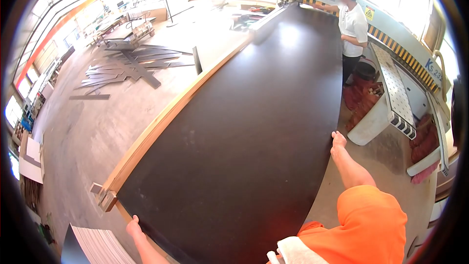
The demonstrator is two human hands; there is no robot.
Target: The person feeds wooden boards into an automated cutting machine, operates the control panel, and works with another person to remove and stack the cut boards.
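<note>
A large dark panel (244, 132) stretches away from me across the middle of the view, its left side along a wooden rail (166, 112). At the panel's near left edge is my left hand (133, 226), thumb up and fingers hidden beneath, closed on the edge. My right hand (338, 142) grips the long right edge, its fingers curled round it. Another person (352, 24) in a white shirt stands by the far right end, with one hand stretched toward the far edge and the other near the right side.
To the right is a saw machine (420, 54) with a perforated side table (391, 83) and dark red sacks (364, 98) underneath. Dark strips (127, 68) lie scattered on the floor at left. A stack of sheets (100, 244) sits at the lower left, near a wooden block (107, 200).
</note>
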